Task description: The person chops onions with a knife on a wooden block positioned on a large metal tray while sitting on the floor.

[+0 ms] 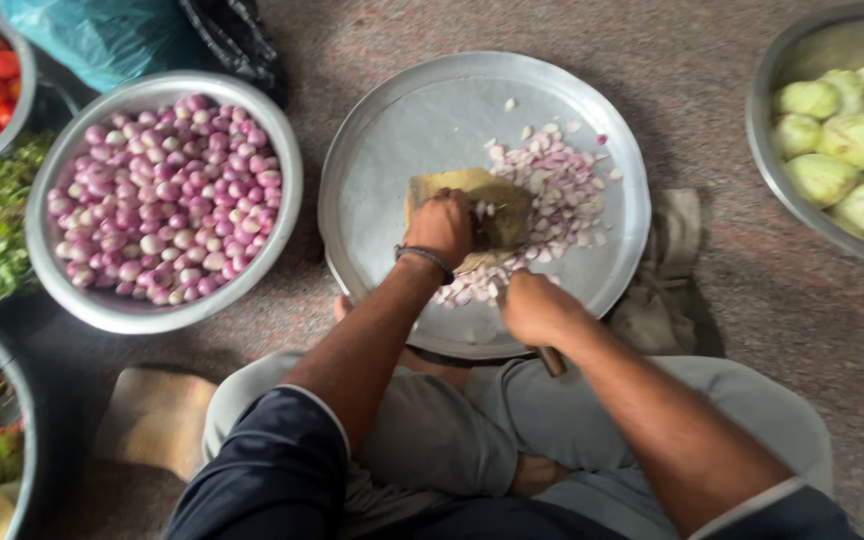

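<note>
Sitting over the big steel tray (392, 130), chopped shallot pieces (552, 200) heaped right of the small board (457, 185); left hand (442, 225) curls fingers down on it, right hand (537, 308) nearer, fisted round the knife handle (552, 361).

Dull metal tray (392, 150), wooden knife handle (552, 361), rough speckled stone floor (782, 320)

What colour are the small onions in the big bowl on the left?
The onions are pink-purple with whitish patches; the head view shows this.
</note>
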